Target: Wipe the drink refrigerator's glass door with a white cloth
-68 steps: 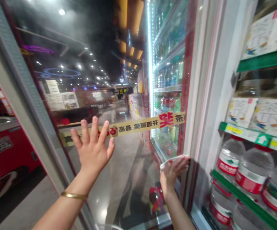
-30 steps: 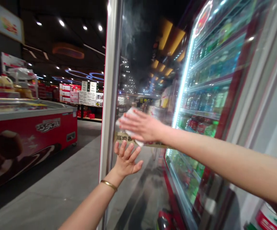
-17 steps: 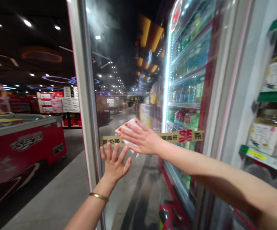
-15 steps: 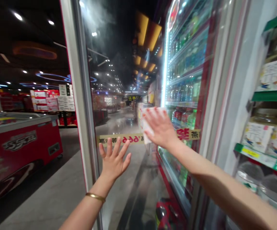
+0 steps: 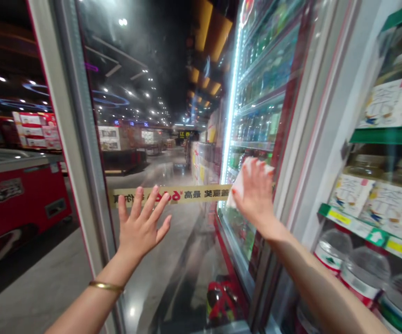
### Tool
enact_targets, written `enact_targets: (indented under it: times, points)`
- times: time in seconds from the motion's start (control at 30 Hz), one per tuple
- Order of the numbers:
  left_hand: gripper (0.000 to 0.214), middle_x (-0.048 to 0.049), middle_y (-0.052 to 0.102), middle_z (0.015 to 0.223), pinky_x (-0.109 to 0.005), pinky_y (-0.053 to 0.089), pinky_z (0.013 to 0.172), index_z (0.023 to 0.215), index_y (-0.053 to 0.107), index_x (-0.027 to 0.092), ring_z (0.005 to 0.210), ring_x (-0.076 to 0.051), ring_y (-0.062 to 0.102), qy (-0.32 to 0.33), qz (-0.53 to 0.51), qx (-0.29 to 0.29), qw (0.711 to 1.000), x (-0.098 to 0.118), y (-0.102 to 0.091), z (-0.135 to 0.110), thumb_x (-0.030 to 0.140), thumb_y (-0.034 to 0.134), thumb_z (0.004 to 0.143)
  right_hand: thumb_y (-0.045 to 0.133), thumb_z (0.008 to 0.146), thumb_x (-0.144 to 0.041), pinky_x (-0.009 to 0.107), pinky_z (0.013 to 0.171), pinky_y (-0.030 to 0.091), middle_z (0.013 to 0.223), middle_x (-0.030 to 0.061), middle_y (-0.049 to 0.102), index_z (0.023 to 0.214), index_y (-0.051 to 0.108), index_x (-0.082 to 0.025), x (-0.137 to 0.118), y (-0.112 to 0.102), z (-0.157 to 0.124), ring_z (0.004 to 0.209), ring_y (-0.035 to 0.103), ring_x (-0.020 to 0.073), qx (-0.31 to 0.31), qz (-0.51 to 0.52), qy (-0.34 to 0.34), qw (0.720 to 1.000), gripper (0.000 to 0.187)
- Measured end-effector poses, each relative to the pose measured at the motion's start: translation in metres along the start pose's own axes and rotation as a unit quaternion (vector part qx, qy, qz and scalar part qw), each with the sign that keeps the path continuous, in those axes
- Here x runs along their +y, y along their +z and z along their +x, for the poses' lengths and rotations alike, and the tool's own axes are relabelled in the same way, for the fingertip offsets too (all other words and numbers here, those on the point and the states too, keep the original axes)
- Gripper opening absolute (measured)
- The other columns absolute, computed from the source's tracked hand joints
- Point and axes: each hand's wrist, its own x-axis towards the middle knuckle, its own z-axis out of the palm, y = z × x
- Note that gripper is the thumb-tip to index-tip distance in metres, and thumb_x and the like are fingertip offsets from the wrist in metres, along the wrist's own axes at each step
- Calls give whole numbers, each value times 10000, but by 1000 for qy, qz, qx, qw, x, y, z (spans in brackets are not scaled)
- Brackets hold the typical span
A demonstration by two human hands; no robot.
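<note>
An open glass cooler door (image 5: 173, 83) stands in front of me, with a yellow printed strip (image 5: 187, 194) across it at hand height. My left hand (image 5: 141, 227) lies flat on the glass, fingers spread, just below the strip's left part; a gold bangle sits on that wrist. My right hand (image 5: 255, 195) presses a folded white cloth (image 5: 241, 183) against the glass near the door's hinged right edge. The cloth shows above and left of the fingers.
To the right, the cooler's green-edged shelves hold large water bottles (image 5: 364, 271) and white-labelled jars (image 5: 375, 192). A red chest freezer (image 5: 16, 195) stands at the left across a grey aisle floor. Behind the glass, lit drink coolers (image 5: 256, 106) line the aisle.
My right hand has wiped the cloth along the glass from the door's left part to its right edge. The left hand has stayed flat on the glass; the view has swung right.
</note>
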Motion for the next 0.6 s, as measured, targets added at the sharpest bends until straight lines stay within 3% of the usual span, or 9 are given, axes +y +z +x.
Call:
enact_targets:
  times: [0.1, 0.13, 0.2, 0.27, 0.3, 0.4, 0.47, 0.53, 0.6]
  points:
    - [835, -21, 368, 1790, -567, -27, 1436, 1743, 338, 361, 1746, -281, 123, -5, 3, 2, 1000, 1, -1, 0, 434, 699, 994, 353, 1111, -418, 879, 1289, 177, 1868, 200, 23, 1778, -146, -172, 2, -3, 45, 1736, 28, 436, 53, -14, 151, 987, 869]
    - [832, -21, 369, 1789, -565, -23, 1437, 1742, 342, 358, 1746, -279, 125, -5, 6, 2, 1000, 1, -1, 1, 435, 697, 994, 357, 1104, -410, 834, 1319, 199, 1870, 193, 21, 1775, -149, -153, -10, -2, 45, 1740, 30, 415, 49, -3, 112, 993, 879]
    - [821, -26, 373, 1787, -568, -17, 1437, 1739, 353, 352, 1745, -282, 136, -2, 8, 3, 1000, 2, -1, 1, 438, 693, 997, 426, 1081, -427, 658, 1387, 272, 1879, 133, 72, 1794, -59, -156, -36, 1, 27, 1748, 78, 340, 9, 37, -86, 996, 904]
    - [830, -31, 387, 1781, -579, -7, 1436, 1738, 354, 356, 1742, -293, 152, -3, 7, 5, 1000, 2, -1, 0, 433, 703, 989, 512, 1057, -477, 515, 1398, 324, 1872, 50, 188, 1806, 104, -230, -44, 4, 5, 1742, 161, 271, -40, 68, -272, 959, 888]
    - [840, -34, 398, 1775, -586, -1, 1435, 1739, 353, 359, 1740, -299, 159, -4, 6, 5, 1000, 2, 0, 0, 430, 711, 982, 539, 1049, -501, 502, 1395, 333, 1862, 34, 236, 1801, 165, -265, -36, 3, 2, 1735, 195, 266, -52, 72, -294, 952, 872]
    - [844, -43, 426, 1760, -583, 0, 1436, 1738, 356, 348, 1740, -296, 157, -3, 9, 4, 1000, 2, 0, 0, 438, 715, 980, 469, 1082, -533, 626, 1389, 275, 1860, 133, 218, 1796, 179, -236, 12, -4, 32, 1735, 168, 357, -14, 38, -65, 997, 825]
    - [828, -48, 433, 1755, -575, -4, 1437, 1736, 364, 337, 1741, -288, 149, 2, 13, 7, 1000, 2, -1, 1, 448, 705, 989, 300, 1128, -493, 735, 1366, 185, 1855, 249, 100, 1794, 76, -127, 31, -7, 65, 1739, 54, 421, 38, 18, 95, 995, 792]
    - [824, -51, 439, 1750, -574, 2, 1436, 1736, 363, 337, 1740, -284, 150, 0, 16, 5, 1000, 2, -2, 2, 453, 704, 994, 232, 1136, -453, 757, 1363, 150, 1855, 262, 55, 1789, -16, -102, 20, -7, 78, 1740, -6, 415, 56, 12, 122, 991, 782]
    - [826, -56, 450, 1742, -578, 6, 1436, 1736, 363, 335, 1740, -282, 153, -2, 17, 2, 1000, 3, -4, 2, 457, 708, 995, 321, 1122, -458, 664, 1395, 221, 1872, 146, 140, 1806, 17, -205, -10, -5, 65, 1747, 75, 348, 28, 25, 9, 999, 790]
